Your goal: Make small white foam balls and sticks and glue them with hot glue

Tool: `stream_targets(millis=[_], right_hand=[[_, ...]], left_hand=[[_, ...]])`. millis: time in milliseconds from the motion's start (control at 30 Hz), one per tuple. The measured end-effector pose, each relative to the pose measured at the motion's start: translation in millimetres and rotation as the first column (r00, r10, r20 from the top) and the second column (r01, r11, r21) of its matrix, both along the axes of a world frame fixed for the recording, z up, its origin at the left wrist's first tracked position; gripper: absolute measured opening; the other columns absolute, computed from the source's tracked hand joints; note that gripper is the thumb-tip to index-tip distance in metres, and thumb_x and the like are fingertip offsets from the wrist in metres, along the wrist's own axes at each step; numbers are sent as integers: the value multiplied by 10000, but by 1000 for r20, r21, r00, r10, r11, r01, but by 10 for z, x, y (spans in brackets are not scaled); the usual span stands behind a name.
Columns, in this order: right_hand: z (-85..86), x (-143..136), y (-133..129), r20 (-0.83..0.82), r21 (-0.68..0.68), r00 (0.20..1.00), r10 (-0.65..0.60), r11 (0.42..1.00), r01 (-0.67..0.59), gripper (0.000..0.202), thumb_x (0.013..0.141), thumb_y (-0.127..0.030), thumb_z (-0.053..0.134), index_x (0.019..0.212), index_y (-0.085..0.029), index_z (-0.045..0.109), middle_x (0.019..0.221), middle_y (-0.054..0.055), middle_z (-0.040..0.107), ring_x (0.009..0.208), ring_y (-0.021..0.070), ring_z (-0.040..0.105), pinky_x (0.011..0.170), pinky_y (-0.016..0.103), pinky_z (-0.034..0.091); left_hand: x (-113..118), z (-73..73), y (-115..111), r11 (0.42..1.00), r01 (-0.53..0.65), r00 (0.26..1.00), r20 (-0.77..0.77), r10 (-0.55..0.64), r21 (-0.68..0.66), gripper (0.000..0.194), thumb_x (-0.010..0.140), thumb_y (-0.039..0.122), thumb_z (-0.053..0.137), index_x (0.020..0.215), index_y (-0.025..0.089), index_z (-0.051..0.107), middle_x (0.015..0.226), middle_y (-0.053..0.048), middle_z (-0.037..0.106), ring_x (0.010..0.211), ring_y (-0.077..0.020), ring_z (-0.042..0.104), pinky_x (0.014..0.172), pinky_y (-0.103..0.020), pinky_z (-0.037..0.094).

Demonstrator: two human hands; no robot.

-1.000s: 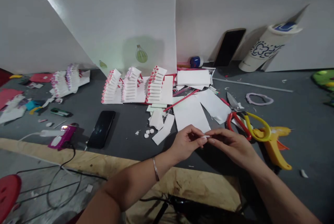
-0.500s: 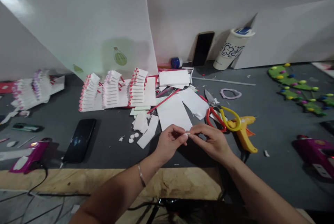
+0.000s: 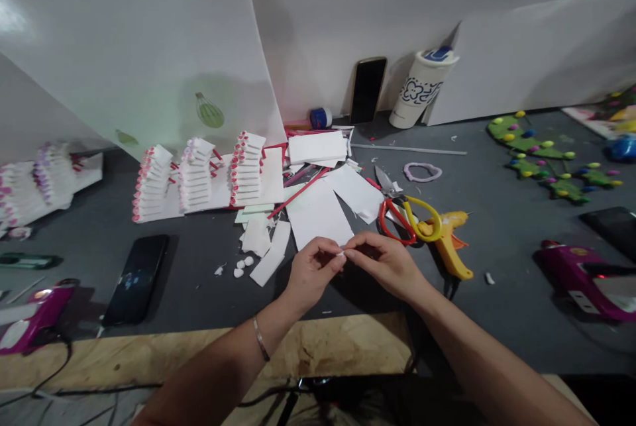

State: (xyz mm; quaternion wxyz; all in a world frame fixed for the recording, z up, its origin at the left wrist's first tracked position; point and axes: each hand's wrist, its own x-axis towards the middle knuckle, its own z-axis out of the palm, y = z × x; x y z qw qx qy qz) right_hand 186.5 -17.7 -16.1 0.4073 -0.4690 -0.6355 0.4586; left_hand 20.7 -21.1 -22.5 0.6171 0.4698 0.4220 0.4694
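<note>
Here, the left hand (image 3: 314, 273) and the right hand (image 3: 387, 266) meet, tip to tip. Each has its thumb and finger pinched shut on a tiny white bit (image 3: 340, 254). The bit is up between them, just by the near end of the white sheet (image 3: 318, 214). What shape it is, I can't tell. Small white balls (image 3: 243, 264) and a paper strip (image 3: 272, 257) lie left of the hands. The scissors (image 3: 397, 204) touch the yellow glue gun (image 3: 451, 247) on the right.

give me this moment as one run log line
left hand: pinching small white piece | right hand: fingertips at same piece | scissors: on table
</note>
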Motion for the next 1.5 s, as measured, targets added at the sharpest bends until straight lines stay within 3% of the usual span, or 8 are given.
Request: stream_targets(millis=[167,400,633,833,967,1133,1300,1500], right_hand=[[22,4,-1,37,72,998,-41,997,38,174,855,-358,601,793,-209,667,743,16,699,685,150,645,646,248,521],[32,2,-15,72,206,997,-4,978,-11,127,879,-277,589,796,-220,667,765,20,710,707,152,651,671,256,510],[-37,-21,-32,88,168,991,-102,982,86,133,860,-311,608,810,-213,683,749,18,708,679,154,651,644,251,508],[-60,-36,-32,-3,77,987,-163,984,163,155,826,-352,641,816,-204,688,768,28,713,676,156,657,637,252,525],[-50,-37,-32,-38,38,992,-120,992,122,152,818,-352,649,821,-206,692,756,23,714,666,154,660,639,251,534],[-65,-44,-29,3,84,994,-107,991,106,156,825,-353,639,836,-209,697,767,19,722,678,156,665,645,251,534],[-54,-30,-30,121,155,981,-149,979,129,194,837,-373,610,799,-202,692,744,30,721,654,166,665,619,261,531],[-36,10,-56,219,220,966,-136,972,86,226,867,-389,553,823,-222,698,803,39,742,708,186,692,680,286,554]], left_hand=[[29,-3,-14,998,-50,998,-37,51,33,281,706,400,747,759,170,595,778,4,579,637,-95,549,632,-237,480],[38,7,-10,982,-47,986,146,74,-181,266,660,312,795,757,158,601,729,25,606,569,-72,561,594,-219,476],[54,50,-2,957,-27,972,216,93,-290,277,631,311,818,742,146,625,677,18,629,571,-78,566,611,-225,497],[41,9,-2,979,-25,980,189,64,-200,328,607,290,837,847,139,671,771,-5,662,636,-93,607,675,-245,540],[14,-11,-11,996,-54,996,62,58,-65,322,681,323,788,939,152,700,773,-16,651,653,-116,626,679,-262,551],[-13,-20,-23,990,-38,995,-91,51,134,251,795,366,680,963,186,729,938,-62,645,728,-135,638,688,-265,560],[-2,-77,-33,984,-60,989,-127,82,168,242,802,368,675,952,187,731,912,-62,646,705,-129,621,670,-258,544],[23,-102,-58,962,-127,971,-169,170,240,202,775,348,710,923,217,754,901,-56,610,811,-153,604,688,-245,498]])
